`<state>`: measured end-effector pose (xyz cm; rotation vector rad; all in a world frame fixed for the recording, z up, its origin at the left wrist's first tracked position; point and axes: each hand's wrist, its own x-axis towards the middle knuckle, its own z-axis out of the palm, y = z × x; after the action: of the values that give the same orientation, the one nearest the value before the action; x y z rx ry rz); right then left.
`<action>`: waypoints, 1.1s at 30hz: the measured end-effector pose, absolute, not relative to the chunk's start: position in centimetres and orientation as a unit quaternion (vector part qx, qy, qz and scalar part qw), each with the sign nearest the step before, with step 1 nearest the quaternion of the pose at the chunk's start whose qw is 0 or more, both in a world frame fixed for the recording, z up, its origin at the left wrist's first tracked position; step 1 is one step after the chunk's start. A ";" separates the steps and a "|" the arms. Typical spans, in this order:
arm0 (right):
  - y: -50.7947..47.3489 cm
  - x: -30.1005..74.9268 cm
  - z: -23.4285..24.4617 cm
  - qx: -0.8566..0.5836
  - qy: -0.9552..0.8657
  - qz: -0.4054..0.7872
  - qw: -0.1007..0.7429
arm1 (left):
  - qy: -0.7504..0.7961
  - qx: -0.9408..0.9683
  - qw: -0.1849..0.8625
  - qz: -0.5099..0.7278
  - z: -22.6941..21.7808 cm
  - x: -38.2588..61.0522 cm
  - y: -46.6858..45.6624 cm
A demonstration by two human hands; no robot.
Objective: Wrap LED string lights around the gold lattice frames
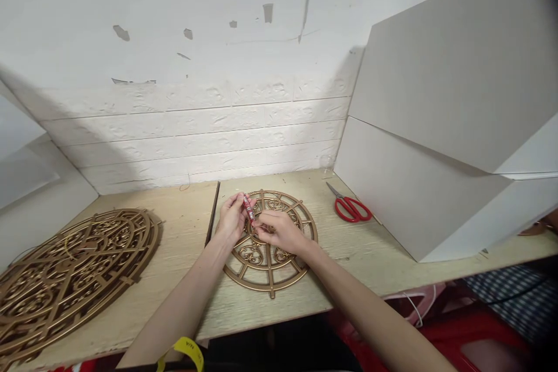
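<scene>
My left hand (233, 218) is closed around a slim red-and-white printed tube (249, 208), held slanting with its upper end pointing away from me. At the tube's lower end the fingers of my right hand (276, 229) are pinched together; what lies right at their tips is hidden. Both hands are over a round gold-coloured ornamental grille (271, 279), which lies flat on the wooden table (183, 267). Scrollwork and crossing bars fill its ring, and my hands cover part of its centre.
A stack of similar gold grilles (82, 261) lies at the left. Red-handled scissors (351, 206) rest to the right, close to large white boards (392, 180). A thin dark strip (213, 212) lies left of the grille. Behind the table stands a white brick-patterned wall (209, 133).
</scene>
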<state>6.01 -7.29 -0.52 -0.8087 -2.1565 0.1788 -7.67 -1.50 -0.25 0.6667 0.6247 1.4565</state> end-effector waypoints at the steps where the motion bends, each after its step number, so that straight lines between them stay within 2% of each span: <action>1: -7.3 6.0 -0.4 -0.322 -0.851 0.079 0.407 | 0.278 0.288 0.653 0.643 -0.2 -7.7 -1.5; 4: -7.4 6.5 0.2 -0.335 -0.816 0.153 0.445 | 0.295 0.255 0.656 0.646 0.2 -8.0 -1.3; 9: -6.9 9.1 1.8 -0.351 -0.580 0.365 0.638 | 0.323 0.203 0.658 0.649 1.0 -8.6 -1.1; 12: -6.2 10.8 2.4 -0.294 -0.441 0.411 0.742 | 0.337 0.187 0.656 0.649 1.6 -8.9 -1.2; 14: -5.9 11.4 2.5 -0.266 -0.380 0.429 0.775 | 0.335 0.190 0.656 0.649 1.9 -8.9 -1.3; 23: -6.3 12.9 2.8 -0.116 -0.176 0.564 0.798 | 0.307 0.211 0.664 0.649 1.4 -9.0 -1.2; 28: -6.1 15.4 3.3 -0.013 -0.057 0.523 0.850 | 0.316 0.214 0.653 0.654 1.2 -9.0 -0.9; 30: -7.5 16.1 3.8 0.016 -0.078 0.501 0.862 | 0.320 0.208 0.649 0.658 1.2 -8.9 -0.9; 33: -12.4 16.2 4.1 0.062 -0.230 0.495 0.836 | 0.306 0.205 0.657 0.658 0.9 -8.9 -0.8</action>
<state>16.16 -12.38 4.08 0.1302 -0.4862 1.0475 -8.93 -0.78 0.95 0.4650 0.6934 1.4903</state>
